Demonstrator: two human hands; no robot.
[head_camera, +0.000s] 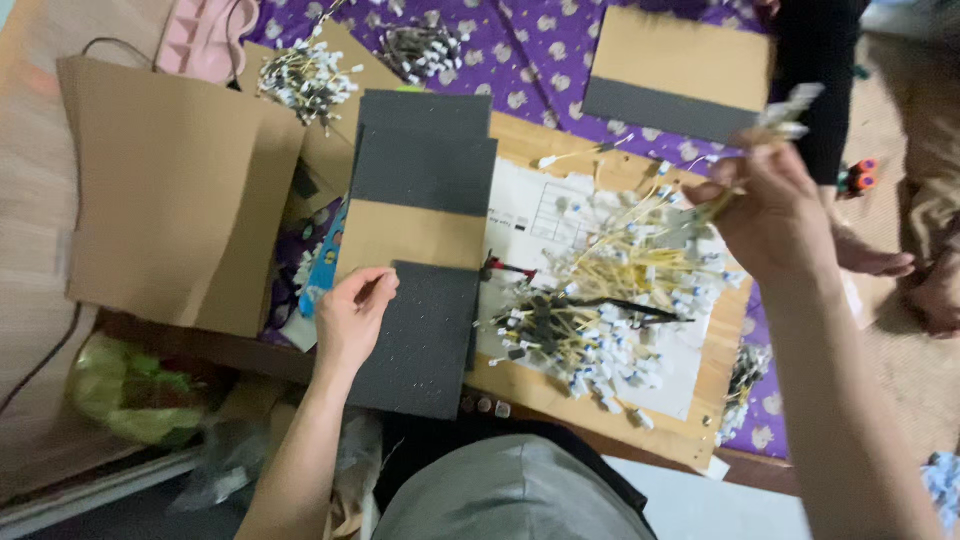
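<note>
My left hand (352, 312) rests on the left edge of a dark grey foam sheet (425, 335), fingers curled and pinched at that edge. My right hand (770, 210) is raised over the board's right side, shut on a bunch of thin sticks with white tips (790, 110). A loose heap of the same sticks (610, 290) lies on white paper (545, 205) on a wooden board (520, 135). More grey foam and brown cardboard sheets (420, 170) are stacked at the board's left.
A brown paper bag (170, 190) lies at the left. Two more stick bundles (305, 80) sit on the purple patterned cloth (540, 60). Another cardboard and foam piece (675, 75) lies at the top right. Someone's bare feet (900, 265) are at the right.
</note>
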